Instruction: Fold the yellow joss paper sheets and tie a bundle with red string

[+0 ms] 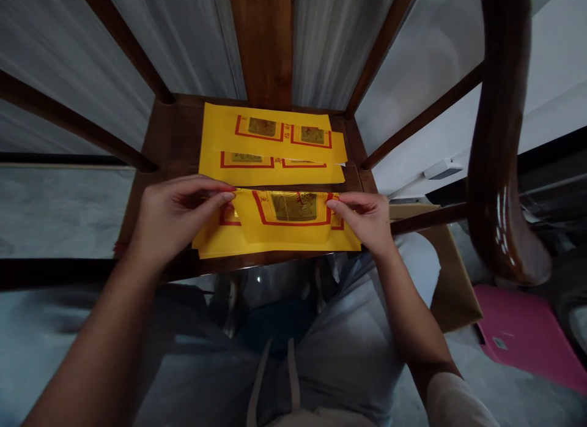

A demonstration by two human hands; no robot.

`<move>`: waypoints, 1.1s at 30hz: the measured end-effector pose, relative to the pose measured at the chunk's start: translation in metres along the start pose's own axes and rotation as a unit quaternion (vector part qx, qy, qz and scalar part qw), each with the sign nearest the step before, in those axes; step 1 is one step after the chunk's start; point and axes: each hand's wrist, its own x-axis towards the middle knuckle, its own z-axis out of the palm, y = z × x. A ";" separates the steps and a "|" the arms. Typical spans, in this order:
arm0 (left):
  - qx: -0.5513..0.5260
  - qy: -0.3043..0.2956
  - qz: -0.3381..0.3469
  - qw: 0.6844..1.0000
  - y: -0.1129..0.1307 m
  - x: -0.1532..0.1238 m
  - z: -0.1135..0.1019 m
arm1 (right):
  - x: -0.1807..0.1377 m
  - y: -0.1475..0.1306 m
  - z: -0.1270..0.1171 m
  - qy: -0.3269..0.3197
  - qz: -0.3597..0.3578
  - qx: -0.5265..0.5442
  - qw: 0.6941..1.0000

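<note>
A yellow sheet of joss paper (288,228) with a gold foil panel and red border is held between my two hands, its top edge folded or bent. My left hand (178,210) pinches its upper left corner between thumb and fingers. At the upper right corner, my right hand (365,218) has a similar pinch. More yellow paper (213,243) lies flat beneath the held sheet. Farther back, overlapping yellow sheets (270,175) with red frames and gold panels rest on the wooden chair seat (177,133).
Wooden chair spindles (123,41) and a curved armrest (499,145) rise around the seat. On the floor at right stand a cardboard box (454,280) and a pink plastic item (527,329). My legs (353,329) are below the seat's front edge.
</note>
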 end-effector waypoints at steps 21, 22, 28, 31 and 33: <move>0.145 -0.139 0.166 0.966 0.053 0.013 0.048 | 0.009 0.011 0.007 -0.075 0.067 0.092 0.991; 0.143 -0.145 0.157 0.966 0.051 0.015 0.047 | 0.010 0.012 0.008 -0.084 0.074 0.096 0.989; 0.118 -0.221 0.093 0.964 0.035 0.026 0.038 | 0.013 0.019 0.008 -0.073 0.093 0.104 0.988; 0.089 -0.236 0.059 0.966 0.019 0.030 0.028 | 0.015 0.025 0.007 -0.060 0.100 0.103 0.988; 0.078 -0.245 0.047 0.965 0.009 0.033 0.022 | 0.017 0.029 0.008 -0.062 0.102 0.101 0.988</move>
